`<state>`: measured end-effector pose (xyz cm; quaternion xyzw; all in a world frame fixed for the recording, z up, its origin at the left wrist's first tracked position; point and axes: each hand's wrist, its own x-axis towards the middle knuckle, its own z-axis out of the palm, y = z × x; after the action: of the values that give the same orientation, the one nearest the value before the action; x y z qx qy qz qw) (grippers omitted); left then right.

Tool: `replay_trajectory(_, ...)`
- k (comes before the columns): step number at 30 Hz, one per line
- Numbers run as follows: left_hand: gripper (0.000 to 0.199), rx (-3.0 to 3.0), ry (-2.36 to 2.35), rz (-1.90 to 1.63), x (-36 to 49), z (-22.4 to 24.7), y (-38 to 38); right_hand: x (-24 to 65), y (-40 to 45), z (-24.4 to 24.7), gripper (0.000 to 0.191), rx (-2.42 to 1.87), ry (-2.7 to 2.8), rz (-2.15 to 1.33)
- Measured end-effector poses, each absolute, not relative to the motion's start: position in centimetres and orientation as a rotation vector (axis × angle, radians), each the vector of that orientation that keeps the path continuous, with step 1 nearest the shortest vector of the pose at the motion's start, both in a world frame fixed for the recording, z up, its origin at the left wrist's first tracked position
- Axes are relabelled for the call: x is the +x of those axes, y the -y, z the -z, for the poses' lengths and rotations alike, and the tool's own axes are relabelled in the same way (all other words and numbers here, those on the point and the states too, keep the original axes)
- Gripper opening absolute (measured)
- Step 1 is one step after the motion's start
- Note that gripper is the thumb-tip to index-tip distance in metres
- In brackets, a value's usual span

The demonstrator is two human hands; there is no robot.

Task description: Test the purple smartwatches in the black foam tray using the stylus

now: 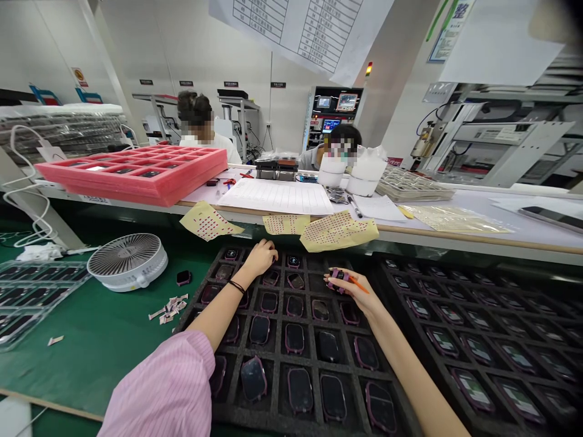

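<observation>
My left hand (pixel 263 257) reaches over the back of a black foam tray (pixel 279 382), its fingers curled down at a compartment; what they hold, if anything, is hidden. My right hand (pixel 353 286) grips a small purple-framed watch case (pixel 337 279) above the tray's back right. A thin orange stick-like tool (pixel 359 284) also lies in that hand, pointing toward my wrist. Purple-framed watches with dark screens, such as one watch (pixel 260 329), sit singly in the compartments. Near my left hand, another watch (pixel 293 261) shows a lit dial.
A second black tray (pixel 438 364) of watches stands at right. On the green mat at left are a white fan (pixel 128 262), a loose watch (pixel 184 277) and small strips (pixel 169 308). Above, a shelf holds a pink foam tray (pixel 170 182) and papers (pixel 277 195). Two people sit beyond.
</observation>
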<state>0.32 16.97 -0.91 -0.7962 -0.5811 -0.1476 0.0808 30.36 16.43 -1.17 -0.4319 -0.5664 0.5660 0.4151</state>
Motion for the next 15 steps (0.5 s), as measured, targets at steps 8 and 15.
replay_trajectory(8, 0.03, -2.38, 1.727, 0.462, 0.22, 1.09, -17.18, 30.37, -16.57, 1.22, 0.049, -1.104, 1.425, -1.41)
replay_trajectory(15, 0.031, -2.38, 1.734, 0.472, 0.26, 1.01, -17.2, 30.31, -16.56, 1.23, 0.052, -1.101, 1.407, -1.417)
